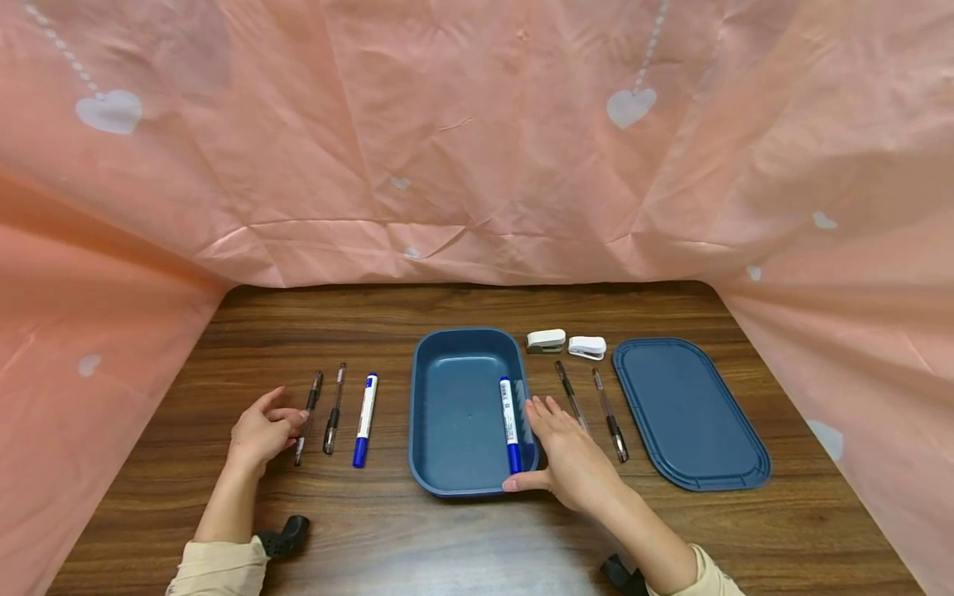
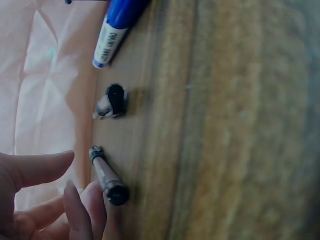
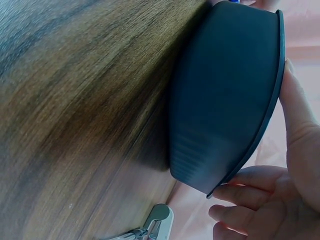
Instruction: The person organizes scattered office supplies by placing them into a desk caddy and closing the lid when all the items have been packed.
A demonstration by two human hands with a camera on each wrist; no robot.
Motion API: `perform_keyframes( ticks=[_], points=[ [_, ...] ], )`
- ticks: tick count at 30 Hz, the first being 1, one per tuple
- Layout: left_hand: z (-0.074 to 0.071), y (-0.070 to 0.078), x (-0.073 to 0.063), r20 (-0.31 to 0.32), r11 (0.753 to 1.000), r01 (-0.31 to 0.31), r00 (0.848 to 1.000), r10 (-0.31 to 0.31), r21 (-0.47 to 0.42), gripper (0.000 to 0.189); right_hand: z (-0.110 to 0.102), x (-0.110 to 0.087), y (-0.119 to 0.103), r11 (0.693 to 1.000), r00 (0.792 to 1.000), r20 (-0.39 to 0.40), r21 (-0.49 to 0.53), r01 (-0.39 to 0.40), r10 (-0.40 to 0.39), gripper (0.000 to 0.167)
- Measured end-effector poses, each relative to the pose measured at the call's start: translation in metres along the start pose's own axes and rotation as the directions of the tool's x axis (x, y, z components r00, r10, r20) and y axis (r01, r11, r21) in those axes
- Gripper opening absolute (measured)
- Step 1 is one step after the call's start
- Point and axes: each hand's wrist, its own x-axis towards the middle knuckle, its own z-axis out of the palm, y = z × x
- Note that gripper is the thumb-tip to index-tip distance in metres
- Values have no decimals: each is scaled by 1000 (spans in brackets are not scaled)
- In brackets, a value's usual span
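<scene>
My right hand (image 1: 570, 459) rests on the right rim of a blue plastic box (image 1: 447, 480), thumb at its near corner, fingers spread along the side. In the right wrist view, the thumb and fingertips touch the rim of the box (image 3: 225, 95). A blue-capped marker (image 1: 510, 422) lies inside, along its right wall. At the left, my left hand (image 1: 264, 430) is over a black gel pen (image 1: 309, 414), its fingers loosely bent. The left wrist view shows the thumb and fingers apart, with fingertips right beside the pen (image 2: 107, 177). Another gel pen (image 1: 335, 410) and a marker (image 1: 365, 420) lie nearby.
Two small white staplers, one left (image 1: 546, 340) and one right (image 1: 587, 347), stand behind two more gel pens, one black (image 1: 570, 393) and one clear (image 1: 610, 418). A blue lid (image 1: 689, 414) lies at the right. Pink cloth (image 1: 477, 165) encloses the wooden table (image 1: 477, 546).
</scene>
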Motion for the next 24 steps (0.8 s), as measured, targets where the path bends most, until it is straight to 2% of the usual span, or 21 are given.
perform_keyframes(
  ticks=[4,12,19,24],
  points=[
    [2,0,0,-38,999,-17,999,19,42,74,0,0,0,1000,1000,-4,-3,5,-5,104],
    [11,2,2,-142,978,-10,989,41,210,74,0,-1,0,1000,1000,-8,-5,6,-6,104],
    [15,5,2,-155,943,-30,984,86,330,66,0,0,-1,1000,1000,-8,-1,1,-1,104],
    [18,5,0,-176,944,-59,977,122,326,58,0,0,-1,1000,1000,-7,2,-2,2,104]
  ],
)
